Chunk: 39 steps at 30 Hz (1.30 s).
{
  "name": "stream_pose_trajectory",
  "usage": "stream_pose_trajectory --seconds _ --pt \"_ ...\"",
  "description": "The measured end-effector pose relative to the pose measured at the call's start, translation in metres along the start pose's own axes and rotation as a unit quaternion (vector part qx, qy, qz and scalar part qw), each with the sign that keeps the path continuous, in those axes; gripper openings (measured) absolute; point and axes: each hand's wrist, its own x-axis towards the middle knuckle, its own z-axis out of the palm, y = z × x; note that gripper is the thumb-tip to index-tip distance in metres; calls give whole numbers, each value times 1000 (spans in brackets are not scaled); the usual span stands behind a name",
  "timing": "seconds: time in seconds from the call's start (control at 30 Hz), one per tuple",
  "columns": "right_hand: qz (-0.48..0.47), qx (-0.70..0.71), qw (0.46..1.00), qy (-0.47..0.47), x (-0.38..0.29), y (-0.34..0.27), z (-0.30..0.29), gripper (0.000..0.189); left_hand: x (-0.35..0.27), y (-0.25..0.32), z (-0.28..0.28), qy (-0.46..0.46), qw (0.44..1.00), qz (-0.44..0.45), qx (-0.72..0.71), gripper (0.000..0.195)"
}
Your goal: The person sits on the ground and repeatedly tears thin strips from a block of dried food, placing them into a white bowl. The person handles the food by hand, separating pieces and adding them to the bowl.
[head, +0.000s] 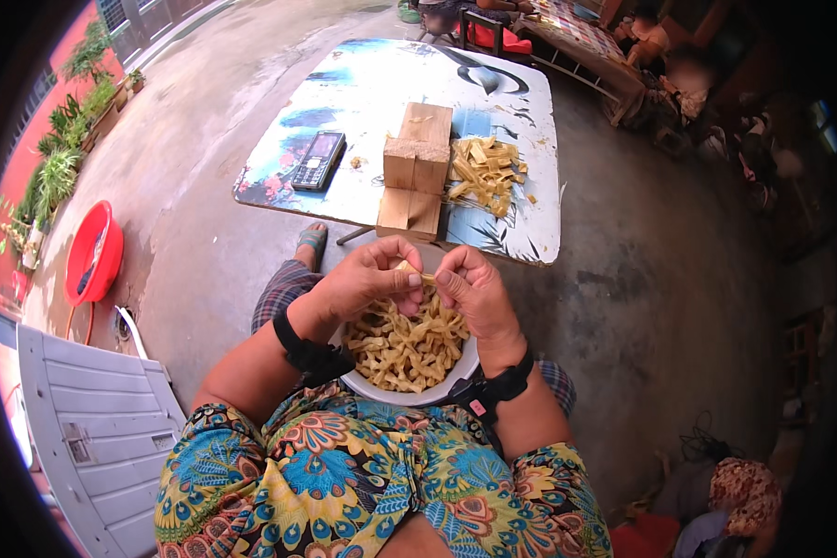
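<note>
My left hand and my right hand meet above a white bowl on my lap. Between their fingertips they pinch a short yellow strip, apparently tofu skin; my fingers cover part of it. Many knotted strips of the same kind fill the bowl. Beyond my hands, a pile of flat loose strips lies on a low painted table. Left of that pile, at the table's near edge, is a stepped wooden block with a groove or seam down its near side.
A keypad phone lies on the table's left half. On the floor at left are a red basin with cloth inside and a white slatted panel. Other people sit around a cloth-covered table at the far right.
</note>
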Motion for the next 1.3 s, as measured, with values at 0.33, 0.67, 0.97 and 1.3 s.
stream_pose_trajectory --seconds 0.33,0.67,0.97,1.3 --pt "19 -95 995 -9 11 -18 -3 9 -10 8 -23 44 997 67 8 11" --pt "-220 -350 887 205 82 -4 11 7 39 31 -62 179 963 134 149 14" --pt "-63 -78 986 132 35 -16 -15 7 -13 18 -35 105 988 19 -109 18" --pt "-19 -25 997 77 4 -16 -23 10 -16 -14 -20 57 975 -37 -209 20"
